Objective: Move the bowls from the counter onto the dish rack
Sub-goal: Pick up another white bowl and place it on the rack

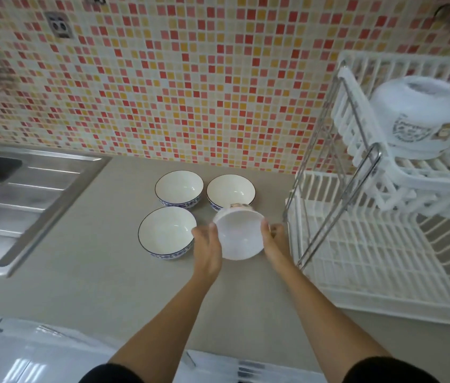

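Observation:
Three white bowls with blue patterned sides stand on the beige counter (107, 286): one at the back left (179, 188), one at the back right (230, 190), one in front (166, 232). I hold a fourth white bowl (239, 234) between both hands, tilted with its opening toward me, just above the counter. My left hand (207, 248) grips its left side and my right hand (273, 241) its right side. The white two-tier dish rack (362, 258) stands just to the right. An upside-down white bowl (417, 114) sits on its upper tier.
A steel sink with a ribbed drainboard (25, 194) fills the left side. The mosaic-tiled wall (177, 78) runs behind the counter. The rack's metal frame (340, 194) slopes between me and its shelves.

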`<act>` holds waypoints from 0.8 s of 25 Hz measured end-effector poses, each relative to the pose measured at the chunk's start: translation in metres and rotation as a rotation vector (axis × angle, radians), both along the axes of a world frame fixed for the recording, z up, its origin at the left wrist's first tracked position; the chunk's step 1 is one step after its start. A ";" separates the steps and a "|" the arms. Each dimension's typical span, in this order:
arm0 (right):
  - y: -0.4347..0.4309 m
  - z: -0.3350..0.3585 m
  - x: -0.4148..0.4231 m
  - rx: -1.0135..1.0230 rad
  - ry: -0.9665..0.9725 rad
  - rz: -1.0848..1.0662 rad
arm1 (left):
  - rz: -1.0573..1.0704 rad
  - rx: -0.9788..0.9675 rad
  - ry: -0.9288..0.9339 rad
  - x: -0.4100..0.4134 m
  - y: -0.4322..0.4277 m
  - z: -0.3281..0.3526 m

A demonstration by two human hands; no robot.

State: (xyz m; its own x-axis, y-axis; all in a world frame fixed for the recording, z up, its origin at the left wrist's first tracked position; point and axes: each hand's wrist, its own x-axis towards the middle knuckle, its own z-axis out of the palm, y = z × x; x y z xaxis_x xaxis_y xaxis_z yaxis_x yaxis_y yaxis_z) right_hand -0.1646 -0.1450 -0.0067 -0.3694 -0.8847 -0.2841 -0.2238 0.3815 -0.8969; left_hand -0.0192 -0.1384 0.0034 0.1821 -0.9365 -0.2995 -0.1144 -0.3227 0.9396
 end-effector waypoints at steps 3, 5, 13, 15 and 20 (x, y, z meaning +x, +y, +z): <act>0.016 0.022 0.007 -0.045 -0.189 0.017 | -0.069 -0.057 0.069 0.016 0.007 0.012; 0.027 0.045 0.013 -0.128 -0.276 0.077 | -0.087 -0.131 0.062 0.026 0.013 0.033; 0.099 0.224 0.001 -0.695 -0.070 0.276 | -0.065 -0.710 0.299 0.012 0.052 0.193; 0.123 0.272 -0.029 -0.863 -0.025 0.336 | -0.126 -0.904 0.282 -0.018 0.068 0.241; 0.146 0.312 -0.114 -1.002 0.178 0.272 | -0.332 -1.059 0.198 -0.081 0.090 0.289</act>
State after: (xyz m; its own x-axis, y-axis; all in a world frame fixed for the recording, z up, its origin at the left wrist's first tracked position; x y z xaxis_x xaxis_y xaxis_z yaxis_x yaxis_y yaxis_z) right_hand -0.2782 0.0008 0.3050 -0.0882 -0.7447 0.6615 -0.3500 -0.5986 -0.7206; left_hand -0.1006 -0.0483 0.2927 -0.0856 -0.7294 0.6787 0.1350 0.6665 0.7332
